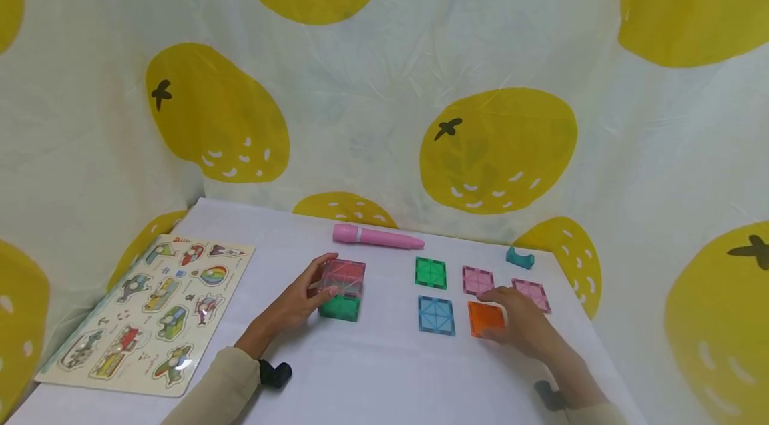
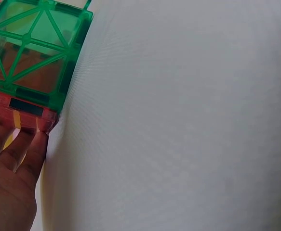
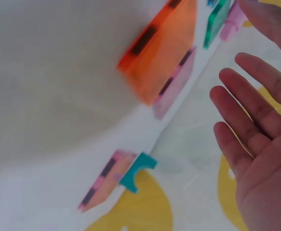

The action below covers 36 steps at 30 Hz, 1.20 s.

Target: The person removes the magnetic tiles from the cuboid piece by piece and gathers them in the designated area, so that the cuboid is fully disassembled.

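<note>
My left hand [image 1: 298,296] grips the left side of a small box built from see-through magnetic tiles, thumb in front and fingers behind. Its top is a red tile [image 1: 345,270], and a green tile [image 1: 340,307] forms the front. The left wrist view shows fingertips [image 2: 34,144] against a red side, below a green tile [image 2: 32,45]. My right hand [image 1: 521,319] hovers by an orange tile [image 1: 484,318] lying flat. Its fingers are spread and hold nothing in the right wrist view, apart from the blurred orange tile [image 3: 162,50].
Around the orange tile lie a blue tile [image 1: 436,315], a green one [image 1: 430,273] and two pink ones [image 1: 477,279]. Behind them are a pink pen-shaped thing [image 1: 378,237] and a teal curved piece [image 1: 519,258]. A picture puzzle board [image 1: 150,311] lies at left.
</note>
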Each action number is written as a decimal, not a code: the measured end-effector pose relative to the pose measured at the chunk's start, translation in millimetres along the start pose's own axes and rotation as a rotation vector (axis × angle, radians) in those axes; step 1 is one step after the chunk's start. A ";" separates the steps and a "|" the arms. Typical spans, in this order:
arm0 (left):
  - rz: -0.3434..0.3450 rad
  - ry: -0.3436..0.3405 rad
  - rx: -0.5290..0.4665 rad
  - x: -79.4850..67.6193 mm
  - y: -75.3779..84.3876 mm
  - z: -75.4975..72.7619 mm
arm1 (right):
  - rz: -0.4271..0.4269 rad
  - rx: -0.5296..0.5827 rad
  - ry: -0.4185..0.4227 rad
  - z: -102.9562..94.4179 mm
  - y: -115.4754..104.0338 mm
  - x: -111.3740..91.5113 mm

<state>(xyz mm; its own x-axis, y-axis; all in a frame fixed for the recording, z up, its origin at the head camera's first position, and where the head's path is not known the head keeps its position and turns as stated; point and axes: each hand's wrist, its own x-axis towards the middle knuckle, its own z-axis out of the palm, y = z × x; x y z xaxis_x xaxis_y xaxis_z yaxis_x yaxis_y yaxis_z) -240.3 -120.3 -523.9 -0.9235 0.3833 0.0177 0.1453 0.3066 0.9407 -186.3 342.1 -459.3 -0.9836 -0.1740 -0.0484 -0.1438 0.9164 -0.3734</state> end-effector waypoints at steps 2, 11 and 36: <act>0.003 -0.001 -0.003 -0.1 -0.5 0.2 | -0.023 0.021 0.016 -0.5 -10.1 1.5; -0.022 0.001 -0.038 -0.7 -1.9 0.1 | -0.077 0.122 0.025 14.0 -58.7 11.2; -0.185 0.002 -0.232 -1.1 -0.2 -2.4 | -0.129 0.636 0.040 81.4 -169.4 71.7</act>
<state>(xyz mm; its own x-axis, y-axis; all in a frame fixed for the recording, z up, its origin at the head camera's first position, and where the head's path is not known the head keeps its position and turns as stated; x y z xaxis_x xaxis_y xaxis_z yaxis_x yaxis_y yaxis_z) -240.2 -122.8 -523.3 -0.9273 0.3378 -0.1614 -0.1109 0.1639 0.9802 -223.6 145.0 -474.9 -0.9678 -0.2436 0.0636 -0.1803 0.4943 -0.8504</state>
